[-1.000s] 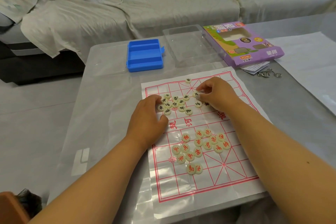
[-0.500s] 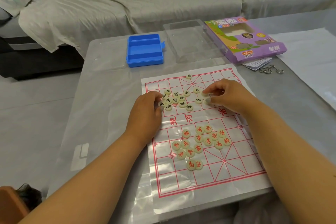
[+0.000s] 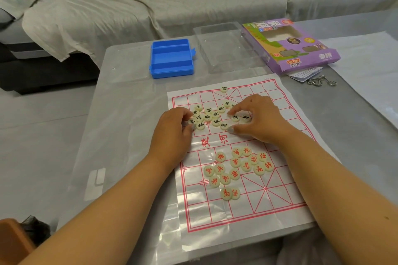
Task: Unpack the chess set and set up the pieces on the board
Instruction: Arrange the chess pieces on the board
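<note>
On the table [image 3: 129, 97] lies the board [image 3: 269, 211]; behind it stand the case [image 3: 171, 58], tray [image 3: 224, 49] and box [image 3: 290, 47], left to right.

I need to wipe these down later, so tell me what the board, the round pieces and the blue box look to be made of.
Board: a thin flexible sheet, likely plastic film; it wrinkles and glares at the near edge.
Pieces: cream discs, smooth with a slight sheen, probably plastic; characters in red or black.
Blue box: rigid moulded plastic, matte, with ribbed dividers.
</note>
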`<act>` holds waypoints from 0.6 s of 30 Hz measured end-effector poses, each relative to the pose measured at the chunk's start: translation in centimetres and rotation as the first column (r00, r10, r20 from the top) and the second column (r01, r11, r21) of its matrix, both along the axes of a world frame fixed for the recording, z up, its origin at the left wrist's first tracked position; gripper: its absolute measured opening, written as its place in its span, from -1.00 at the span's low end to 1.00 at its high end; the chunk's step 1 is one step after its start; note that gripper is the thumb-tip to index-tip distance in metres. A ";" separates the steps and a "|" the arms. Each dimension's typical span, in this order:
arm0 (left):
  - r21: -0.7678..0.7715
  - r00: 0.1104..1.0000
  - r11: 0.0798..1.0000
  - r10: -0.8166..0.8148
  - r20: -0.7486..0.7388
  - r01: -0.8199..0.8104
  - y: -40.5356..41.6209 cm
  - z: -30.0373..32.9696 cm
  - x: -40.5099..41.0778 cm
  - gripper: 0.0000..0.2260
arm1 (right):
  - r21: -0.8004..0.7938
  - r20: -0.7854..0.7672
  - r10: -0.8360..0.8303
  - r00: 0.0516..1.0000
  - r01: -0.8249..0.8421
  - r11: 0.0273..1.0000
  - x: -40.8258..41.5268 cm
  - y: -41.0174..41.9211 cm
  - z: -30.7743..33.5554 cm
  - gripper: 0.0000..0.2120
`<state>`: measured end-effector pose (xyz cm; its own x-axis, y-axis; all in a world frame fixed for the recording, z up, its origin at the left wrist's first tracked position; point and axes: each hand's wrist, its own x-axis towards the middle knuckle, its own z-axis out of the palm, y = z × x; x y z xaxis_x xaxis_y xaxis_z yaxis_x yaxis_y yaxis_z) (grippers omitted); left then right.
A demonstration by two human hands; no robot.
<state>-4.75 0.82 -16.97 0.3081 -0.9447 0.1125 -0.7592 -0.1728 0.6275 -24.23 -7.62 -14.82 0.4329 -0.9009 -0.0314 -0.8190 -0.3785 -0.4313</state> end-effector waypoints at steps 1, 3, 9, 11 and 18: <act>-0.001 1.000 1.000 -0.002 0.001 0.002 0.0 0.0 0.0 -0.85 | -0.024 -0.029 0.009 1.000 -0.009 1.000 0.3 0.2 -0.1 -0.59; -0.001 1.000 1.000 -0.002 -0.001 0.002 0.0 0.0 0.0 -0.85 | -0.047 -0.053 0.034 0.998 -0.037 0.998 0.8 0.5 -0.4 -0.61; -0.003 1.000 1.000 0.006 0.002 -0.006 0.0 -0.1 0.0 -0.84 | -0.085 0.022 0.066 0.998 -0.064 0.994 1.2 0.8 -1.1 -0.74; -0.005 1.000 1.000 0.004 0.001 -0.004 0.0 -0.1 0.0 -0.83 | -0.119 0.080 0.087 0.993 -0.077 0.990 1.0 0.8 -1.0 -0.77; -0.007 1.000 1.000 0.002 -0.006 -0.002 0.0 -0.1 0.1 -0.84 | -0.073 0.212 0.008 0.977 0.008 0.997 -0.4 -1.5 -0.2 -0.72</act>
